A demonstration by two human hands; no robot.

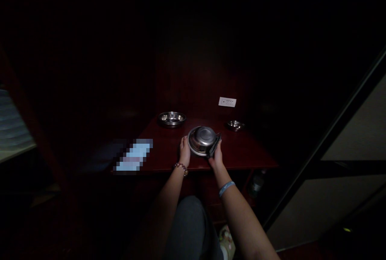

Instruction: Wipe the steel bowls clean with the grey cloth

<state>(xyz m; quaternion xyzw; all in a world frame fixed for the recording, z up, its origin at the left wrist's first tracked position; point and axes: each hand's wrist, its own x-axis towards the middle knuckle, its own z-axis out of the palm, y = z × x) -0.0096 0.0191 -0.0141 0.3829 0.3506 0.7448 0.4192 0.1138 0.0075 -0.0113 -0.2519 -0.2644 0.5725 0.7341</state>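
Note:
A shiny metal bowl is held above the dark red tabletop, its round base turned up toward me. My left hand grips the rim on the left side. On the right, my right hand presses a dark cloth against the bowl's side. Farther back at the left stands a wider metal bowl, opening upward. A small metal bowl sits at the back right of the table.
The dark red table ends at a front edge near my knees. At its left lies a lit, pixelated rectangle. A white power socket is on the back wall. A bottle stands below at the right. The surroundings are very dark.

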